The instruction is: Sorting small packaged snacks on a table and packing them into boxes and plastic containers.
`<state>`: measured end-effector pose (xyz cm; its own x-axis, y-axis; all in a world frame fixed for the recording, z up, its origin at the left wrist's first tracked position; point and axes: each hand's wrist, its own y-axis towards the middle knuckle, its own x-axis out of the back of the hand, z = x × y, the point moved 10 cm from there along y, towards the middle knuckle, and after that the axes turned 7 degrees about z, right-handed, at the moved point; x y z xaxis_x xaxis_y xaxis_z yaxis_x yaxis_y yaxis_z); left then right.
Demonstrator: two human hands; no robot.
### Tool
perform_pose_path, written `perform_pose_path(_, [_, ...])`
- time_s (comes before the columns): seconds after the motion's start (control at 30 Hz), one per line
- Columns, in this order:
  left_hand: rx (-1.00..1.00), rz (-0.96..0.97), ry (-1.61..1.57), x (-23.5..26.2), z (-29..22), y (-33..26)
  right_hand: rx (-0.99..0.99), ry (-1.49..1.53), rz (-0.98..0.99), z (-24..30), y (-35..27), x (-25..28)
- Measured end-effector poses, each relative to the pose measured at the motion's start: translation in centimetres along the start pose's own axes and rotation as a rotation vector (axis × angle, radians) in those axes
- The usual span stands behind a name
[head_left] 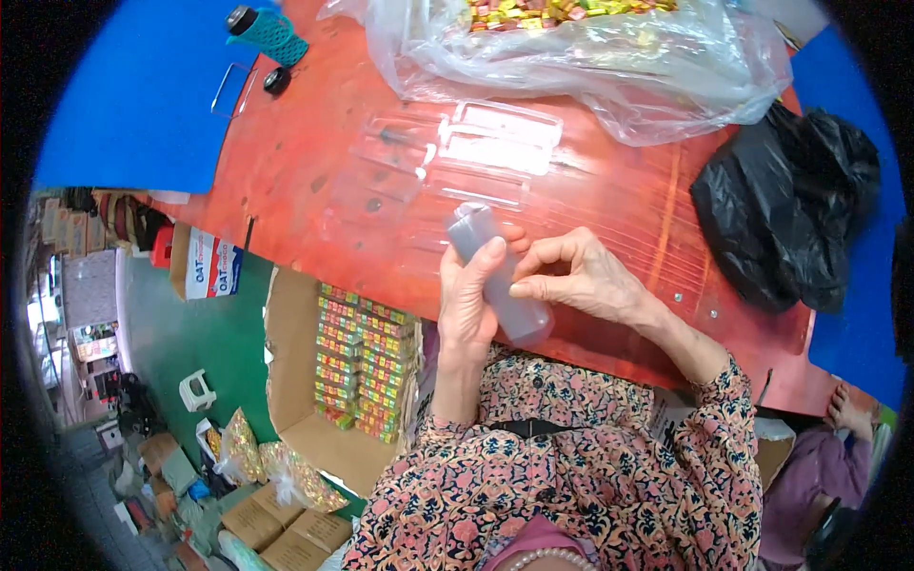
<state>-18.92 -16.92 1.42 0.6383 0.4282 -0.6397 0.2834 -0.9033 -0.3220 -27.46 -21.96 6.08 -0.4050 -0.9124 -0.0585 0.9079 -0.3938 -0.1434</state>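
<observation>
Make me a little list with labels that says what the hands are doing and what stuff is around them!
Left hand: grips a long clear plastic case
Right hand: fingertips pinch the case's side
Table: red wooden tabletop
Ahead of hands: empty clear plastic trays
Far edge: clear plastic bag of small colourful packets
Right side: crumpled black plastic bag
Below table, left: open cardboard box of stacked colourful packets

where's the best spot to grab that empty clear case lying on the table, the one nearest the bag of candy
Grip the clear case across its short width, at mid-length, coming from above. It lies flat and is long and narrow, so its long edges are the easiest to pinch. The candy bag crowds its far side.
</observation>
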Motion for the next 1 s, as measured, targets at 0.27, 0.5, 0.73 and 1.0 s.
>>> perform_pose_path(0.27, [0.059,0.028,0.012,-1.6,2.5,-0.5,-0.042,0.198,0.096,-2.5,-2.2,0.5])
perform_pose_path(0.5, [0.051,0.003,0.045,-2.3,3.6,-0.7,-0.07,0.327,0.095,-3.2,-3.6,0.9])
perform_pose_path(0.73, [0.055,0.001,0.027,-2.3,3.9,-0.4,-0.074,0.369,0.091,-3.5,-3.9,1.2])
perform_pose_path(1.0, [0.084,0.053,0.013,-2.1,5.2,0.5,-0.16,0.259,-0.04,-3.6,-4.3,2.3])
